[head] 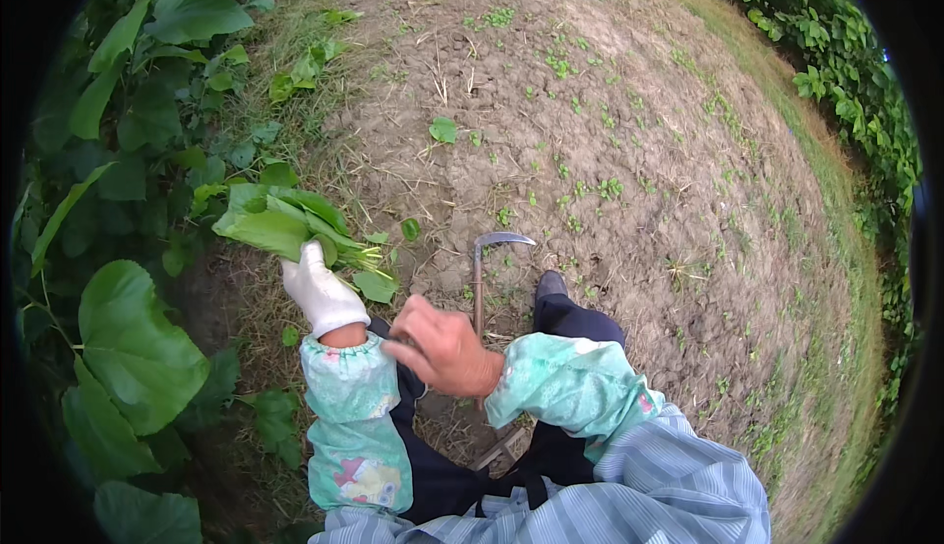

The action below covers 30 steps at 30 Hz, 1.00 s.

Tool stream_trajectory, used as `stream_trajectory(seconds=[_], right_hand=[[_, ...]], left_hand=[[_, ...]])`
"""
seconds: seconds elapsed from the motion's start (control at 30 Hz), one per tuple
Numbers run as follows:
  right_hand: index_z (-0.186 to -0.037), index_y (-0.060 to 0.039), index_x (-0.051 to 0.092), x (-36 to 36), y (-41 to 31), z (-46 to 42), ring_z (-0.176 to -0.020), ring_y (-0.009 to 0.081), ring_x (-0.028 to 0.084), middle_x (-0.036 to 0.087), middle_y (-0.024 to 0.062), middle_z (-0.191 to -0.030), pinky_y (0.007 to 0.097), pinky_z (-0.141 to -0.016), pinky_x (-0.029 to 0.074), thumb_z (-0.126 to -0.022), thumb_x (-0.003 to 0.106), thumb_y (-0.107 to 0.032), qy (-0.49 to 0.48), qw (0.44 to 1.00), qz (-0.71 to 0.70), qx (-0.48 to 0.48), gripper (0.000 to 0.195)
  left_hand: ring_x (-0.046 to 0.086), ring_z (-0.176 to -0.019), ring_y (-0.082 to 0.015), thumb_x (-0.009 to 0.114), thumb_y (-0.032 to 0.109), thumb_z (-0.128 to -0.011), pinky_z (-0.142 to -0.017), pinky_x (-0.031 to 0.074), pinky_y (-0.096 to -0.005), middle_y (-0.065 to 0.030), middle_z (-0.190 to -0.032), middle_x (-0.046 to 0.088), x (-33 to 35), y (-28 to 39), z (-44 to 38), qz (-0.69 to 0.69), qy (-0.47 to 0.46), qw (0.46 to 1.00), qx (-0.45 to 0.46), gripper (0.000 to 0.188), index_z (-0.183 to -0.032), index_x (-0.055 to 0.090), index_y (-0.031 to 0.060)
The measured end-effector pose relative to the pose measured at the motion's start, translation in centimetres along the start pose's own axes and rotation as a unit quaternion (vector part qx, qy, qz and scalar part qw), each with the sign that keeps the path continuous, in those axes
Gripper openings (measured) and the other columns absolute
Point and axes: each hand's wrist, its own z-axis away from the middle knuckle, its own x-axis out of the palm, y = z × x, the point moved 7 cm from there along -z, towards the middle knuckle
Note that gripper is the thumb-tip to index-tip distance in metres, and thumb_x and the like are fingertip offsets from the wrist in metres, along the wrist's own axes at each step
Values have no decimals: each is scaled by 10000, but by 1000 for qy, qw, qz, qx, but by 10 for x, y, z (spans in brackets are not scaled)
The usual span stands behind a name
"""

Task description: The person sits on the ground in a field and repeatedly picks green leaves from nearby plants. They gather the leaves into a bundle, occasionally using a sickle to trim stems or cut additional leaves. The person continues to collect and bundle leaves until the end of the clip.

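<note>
My left hand (323,286) wears a white glove and grips a bunch of broad green leaves (276,221). The leaf stalks stick out to the right of the thumb. Bare and slightly blurred, my right hand (442,345) hovers beside the left wrist with its fingers curled. Nothing shows in it, but the inside of the fingers is hidden. A sickle (478,278) with a curved metal blade and a long wooden handle lies on the soil beyond my right hand, which covers part of the handle.
Leafy plants (140,345) crowd the left side, close to my left arm. Dry, cracked soil (634,249) with small weeds spreads ahead and right. My dark shoe (551,284) is right of the sickle. A small wooden frame (501,449) shows between my legs. Another green row (833,50) borders the far right.
</note>
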Motion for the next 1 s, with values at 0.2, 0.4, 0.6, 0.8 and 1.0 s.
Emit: stream_trajectory(seconds=[0.2, 0.4, 0.6, 0.8, 1.0], right_hand=[[-1027, 4, 562, 57, -60, 30, -693, 294, 607, 505, 128, -898, 412, -590, 503, -869, 723, -110, -71, 992, -51, -94, 252], [-1154, 4, 584, 61, -55, 23, -729, 296, 626, 529, 121, -927, 405, -624, 523, -858, 767, -117, -50, 995, -40, -74, 369], [-1130, -10, 588, 72, -52, 32, -780, 338, 644, 565, 144, -966, 432, -660, 532, -884, 747, -110, -127, 987, -86, -40, 309], [-979, -18, 602, 70, 9, 31, -800, 401, 655, 587, 175, -893, 465, -684, 516, -956, 691, -132, -115, 975, -165, 93, 146], [-911, -16, 739, 145, 257, 168, -875, 440, 719, 729, 249, -879, 523, -846, 563, -837, 726, -249, -177, 890, 100, 407, 245]], left_hand=[[606, -1173, -224, 529, 27, -972, -1033, 469, -376, -100, -1358, 618, -3, -13, -3, 15, 14, 999, -41, 441, -1406, 567, -39], [672, -1072, -241, 559, 185, -991, -874, 539, -413, -100, -1253, 672, -27, -25, -21, -19, 15, 999, -44, 409, -1366, 598, 26], [657, -1130, -243, 561, 196, -987, -911, 537, -426, -84, -1285, 663, -26, -21, -17, 12, 2, 998, -64, 419, -1383, 598, 65], [665, -1122, -282, 555, 178, -1003, -964, 556, -467, -139, -1282, 657, -62, -16, -31, 71, 34, 989, -125, 381, -1337, 601, 1], [681, -966, -272, 522, 248, -1076, -894, 595, -408, -123, -1173, 700, -73, -17, -43, 269, 53, 936, -221, 311, -1254, 643, 23]])
